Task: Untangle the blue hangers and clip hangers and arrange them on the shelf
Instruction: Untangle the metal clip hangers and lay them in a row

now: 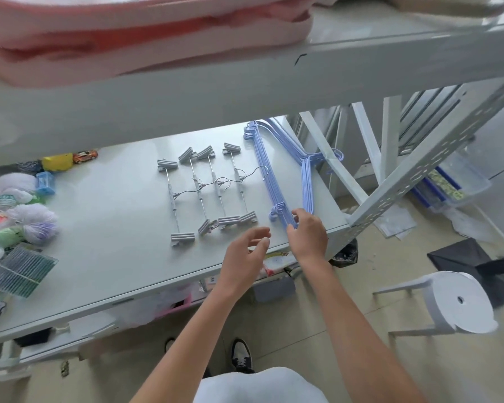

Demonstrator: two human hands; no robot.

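Note:
A stack of blue hangers (pixel 269 175) lies on the pale shelf (pixel 114 228) at its right end, hooks pointing right. My right hand (pixel 307 234) pinches the near corner of that stack. Left of it, several grey clip hangers (pixel 210 187) lie side by side in a row, their metal hooks pointing right. My left hand (pixel 246 257) hovers above the shelf's front edge, fingers loosely spread and holding nothing, just left of my right hand.
Mesh sponges, a comb pack (pixel 21 270), a toy car (pixel 85 156) and small packets crowd the shelf's left end. Pink foam (pixel 128 33) sits on the upper shelf. A white stool (pixel 454 303) stands on the floor at right; a slanted shelf post (pixel 419 175) runs beside the hangers.

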